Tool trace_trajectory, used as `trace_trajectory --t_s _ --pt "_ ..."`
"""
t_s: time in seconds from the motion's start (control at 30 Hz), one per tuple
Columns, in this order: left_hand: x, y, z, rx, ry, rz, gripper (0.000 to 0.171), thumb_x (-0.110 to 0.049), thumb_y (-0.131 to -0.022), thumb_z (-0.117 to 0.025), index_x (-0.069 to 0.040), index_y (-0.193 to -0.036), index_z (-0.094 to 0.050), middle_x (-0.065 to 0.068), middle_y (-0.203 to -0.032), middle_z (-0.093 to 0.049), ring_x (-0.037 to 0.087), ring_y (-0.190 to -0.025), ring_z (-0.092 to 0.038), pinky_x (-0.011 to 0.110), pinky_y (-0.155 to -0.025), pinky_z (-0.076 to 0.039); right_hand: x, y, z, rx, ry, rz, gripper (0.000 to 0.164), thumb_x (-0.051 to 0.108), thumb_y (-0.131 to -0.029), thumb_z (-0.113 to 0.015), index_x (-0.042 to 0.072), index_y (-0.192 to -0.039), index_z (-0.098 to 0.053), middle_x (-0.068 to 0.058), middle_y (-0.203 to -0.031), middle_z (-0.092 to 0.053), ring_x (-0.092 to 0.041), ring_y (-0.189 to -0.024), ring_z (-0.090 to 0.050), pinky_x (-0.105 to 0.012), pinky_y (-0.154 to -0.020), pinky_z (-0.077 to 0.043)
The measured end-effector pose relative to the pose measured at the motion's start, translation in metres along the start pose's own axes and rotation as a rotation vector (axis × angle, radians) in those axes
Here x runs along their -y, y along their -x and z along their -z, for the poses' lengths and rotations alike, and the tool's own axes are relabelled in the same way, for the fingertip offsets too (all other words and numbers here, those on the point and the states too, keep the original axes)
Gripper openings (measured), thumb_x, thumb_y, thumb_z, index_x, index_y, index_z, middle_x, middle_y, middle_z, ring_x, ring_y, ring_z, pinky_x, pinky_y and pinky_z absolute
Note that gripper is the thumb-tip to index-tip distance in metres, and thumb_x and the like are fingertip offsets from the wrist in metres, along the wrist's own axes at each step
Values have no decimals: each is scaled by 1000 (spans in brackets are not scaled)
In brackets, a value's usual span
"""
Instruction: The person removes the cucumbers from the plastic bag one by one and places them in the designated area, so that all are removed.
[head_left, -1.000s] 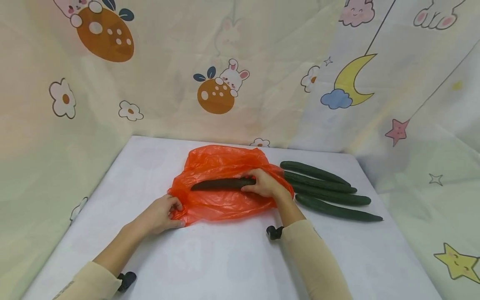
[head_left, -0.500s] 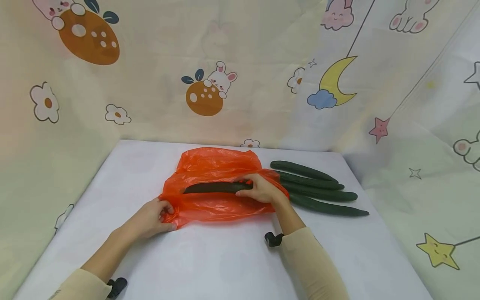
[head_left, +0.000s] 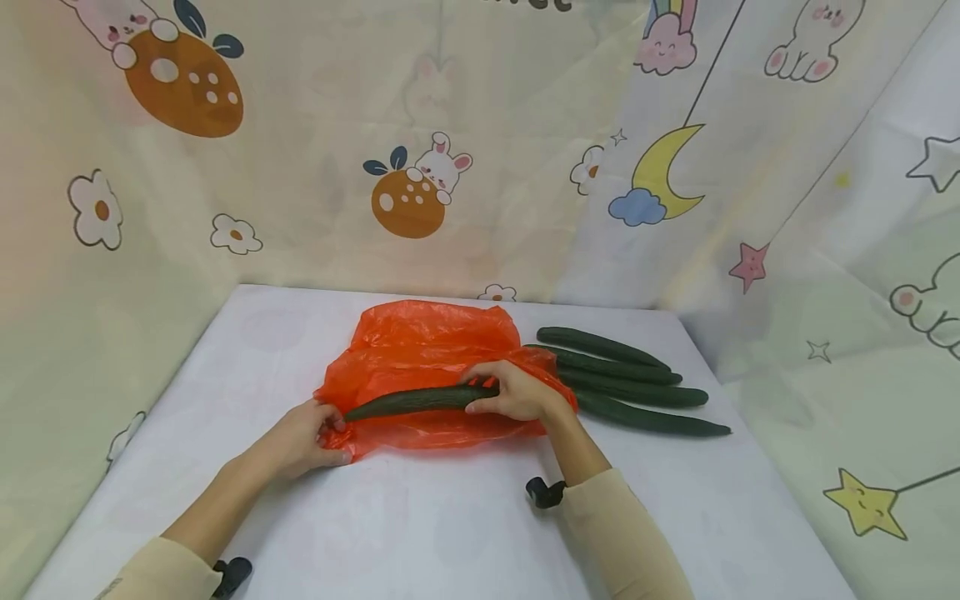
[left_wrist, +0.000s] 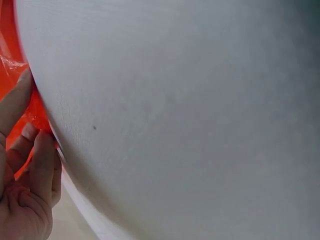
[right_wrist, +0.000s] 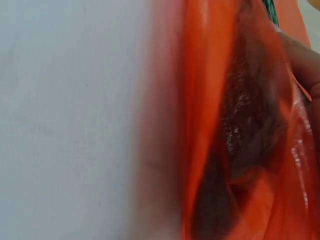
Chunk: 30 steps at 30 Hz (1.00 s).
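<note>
A crumpled red plastic bag lies on the white table. My left hand pinches its left edge between thumb and fingers, and the left wrist view shows these fingers on the film. With my right hand I grip a long green cucumber near its right end. The cucumber lies across the front of the bag, its left tip close to my left hand. In the right wrist view, red film covers a dark, blurred length of the cucumber.
Several more cucumbers lie side by side to the right of the bag, some of their left ends hidden by it. The white table reaches back to a patterned cloth behind it.
The cucumber in my right hand has come nearer and to the left, and it looks greener, with less film over it. My left hand keeps its hold on the bag. The head view has shifted.
</note>
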<state>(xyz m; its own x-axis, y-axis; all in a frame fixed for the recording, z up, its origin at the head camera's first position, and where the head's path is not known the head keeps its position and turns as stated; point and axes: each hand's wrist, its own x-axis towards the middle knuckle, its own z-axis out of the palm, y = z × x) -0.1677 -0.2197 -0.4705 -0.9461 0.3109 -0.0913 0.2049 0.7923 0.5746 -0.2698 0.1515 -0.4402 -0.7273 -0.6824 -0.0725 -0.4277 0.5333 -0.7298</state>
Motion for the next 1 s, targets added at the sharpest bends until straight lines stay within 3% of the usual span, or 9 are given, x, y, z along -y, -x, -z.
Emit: trace_trajectory --t_s 0.3,0.5,0.73,1.0 --pt "0 -2 0 -3 -2 18 42 -33 -75 -92 -13 -97 -62 1 -89 -54 19 -85 -51 30 -68 -47 21 8 -2 75 9 97 38 32 -90 -82 32 -125 -69 16 -122 -66 -12 -115 -57 -40 -101 -47" --pt "1 -1 -1 -11 2 -28 40 -30 -76 -91 -11 -99 -65 0 -89 -55 18 -84 -51 32 -70 -46 31 10 -8 85 -5 121 36 35 -91 -79 35 -125 -67 16 -120 -65 -8 -114 -58 -40 -98 -48" --pt "9 -7 -5 -34 -11 -74 42 -37 -73 -91 -11 -96 -66 1 -88 -54 17 -81 -50 31 -68 -45 47 13 -13 100 -34 157 37 36 -92 -79 35 -126 -65 15 -122 -64 -8 -116 -58 -40 -98 -48" --pt "16 -12 -9 -53 -38 -73 46 -40 -73 -90 -10 -99 -68 -1 -89 -58 17 -84 -53 33 -71 -48 68 11 -13 96 1 295 36 35 -94 -77 30 -128 -65 16 -123 -64 -7 -112 -58 -33 -95 -51"
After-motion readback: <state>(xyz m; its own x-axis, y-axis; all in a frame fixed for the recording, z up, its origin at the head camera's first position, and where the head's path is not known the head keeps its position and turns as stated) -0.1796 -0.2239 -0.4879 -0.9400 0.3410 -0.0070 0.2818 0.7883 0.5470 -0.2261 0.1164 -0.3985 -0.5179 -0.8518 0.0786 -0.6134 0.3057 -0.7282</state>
